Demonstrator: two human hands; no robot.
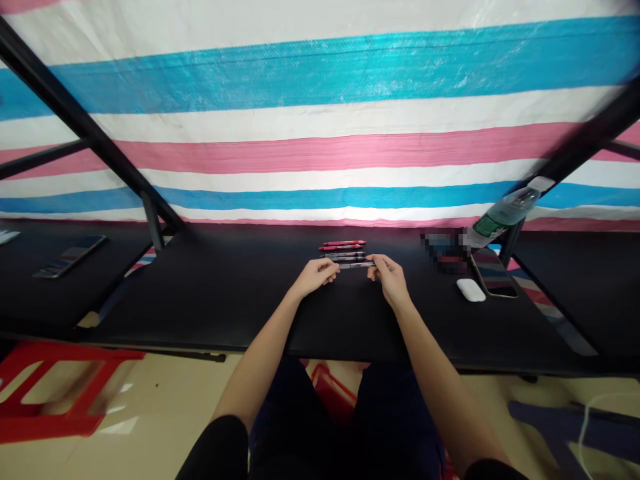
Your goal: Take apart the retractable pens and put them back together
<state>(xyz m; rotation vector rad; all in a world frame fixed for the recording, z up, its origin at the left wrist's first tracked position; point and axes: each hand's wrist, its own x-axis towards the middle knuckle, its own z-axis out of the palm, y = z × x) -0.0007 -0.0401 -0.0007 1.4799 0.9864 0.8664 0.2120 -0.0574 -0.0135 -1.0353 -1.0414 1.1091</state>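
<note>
Between my two hands lies a clear pen with dark parts [356, 265], level and pointing sideways. My left hand [320, 275] pinches its left end, with the fingers curled. At the right end, my right hand [387, 275] grips it between thumb and fingers. Just beyond it, black pens [344, 256] rest side by side on the black tabletop [240, 287]. Farther back, two red pens [344, 245] lie in the same direction, close together.
To the right a plastic water bottle [505, 217] leans by a black metal post, near a phone [494, 273] and a white earbud case [471, 290]. Another phone [70, 257] lies on the far left. A red stool [65, 427] stands on the floor; a striped sheet [320, 153] hangs behind.
</note>
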